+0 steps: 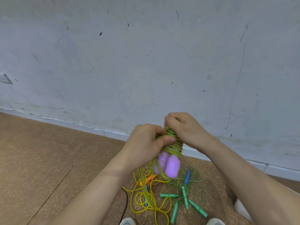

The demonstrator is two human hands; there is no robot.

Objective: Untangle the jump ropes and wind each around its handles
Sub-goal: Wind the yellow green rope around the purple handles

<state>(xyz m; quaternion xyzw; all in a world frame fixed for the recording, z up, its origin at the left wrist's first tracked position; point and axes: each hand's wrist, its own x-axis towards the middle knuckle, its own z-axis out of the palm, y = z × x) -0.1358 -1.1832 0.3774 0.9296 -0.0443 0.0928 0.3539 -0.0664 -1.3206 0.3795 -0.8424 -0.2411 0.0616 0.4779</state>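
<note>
step: winding green rope point(174, 143) round purple handles point(172, 166) | your left hand point(146, 140) grips coils just above handles, right hand point(183, 129) pinches rope at coil top | keep turns snug, tuck the tail under

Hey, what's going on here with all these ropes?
A person is bundling up a green rope, which is coiled many times around a pair of purple handles. The left hand grips the coil with the thumb pressed on the wraps, and the right hand holds the rope at the top of the coil. A loose tail hangs down. On the floor below lies a tangle of other ropes with green handles, a blue handle and an orange handle, not yet sorted.
</note>
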